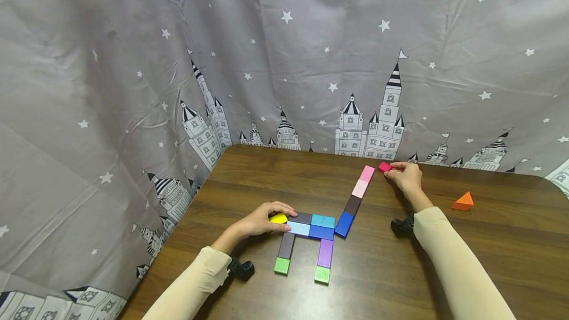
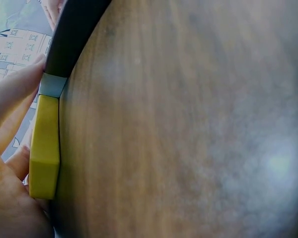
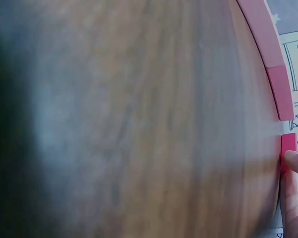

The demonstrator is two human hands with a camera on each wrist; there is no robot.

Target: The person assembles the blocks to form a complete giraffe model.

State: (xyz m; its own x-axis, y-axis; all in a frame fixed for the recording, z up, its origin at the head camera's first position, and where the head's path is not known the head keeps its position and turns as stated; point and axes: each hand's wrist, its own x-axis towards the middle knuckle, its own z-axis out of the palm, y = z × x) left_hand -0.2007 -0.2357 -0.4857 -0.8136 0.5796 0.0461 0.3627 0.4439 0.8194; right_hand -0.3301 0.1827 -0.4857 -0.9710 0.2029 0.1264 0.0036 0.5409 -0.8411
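My right hand [image 1: 406, 178] pinches a small red block [image 1: 384, 167] between thumb and fingertips at the table's far side. A short gap separates it from the pink block [image 1: 366, 173] topping a slanted row. My left hand [image 1: 258, 220] curls round a yellow block [image 1: 278, 218] with angled sides, at the left end of a two-row group of blocks. Its thumb reaches the light blue block [image 1: 298, 229], and a fingertip is at the dark block [image 1: 301, 218]. In the left wrist view the yellow block [image 2: 44, 148] stands against the light blue one.
The slanted row continues down through a pale pink, a dark and a blue block [image 1: 344, 224]. Two legs of blocks end in green blocks [image 1: 282, 265]. An orange triangular block [image 1: 464, 201] stands at right. A grey curtain [image 1: 284, 53] hangs behind the wooden table [image 1: 369, 280].
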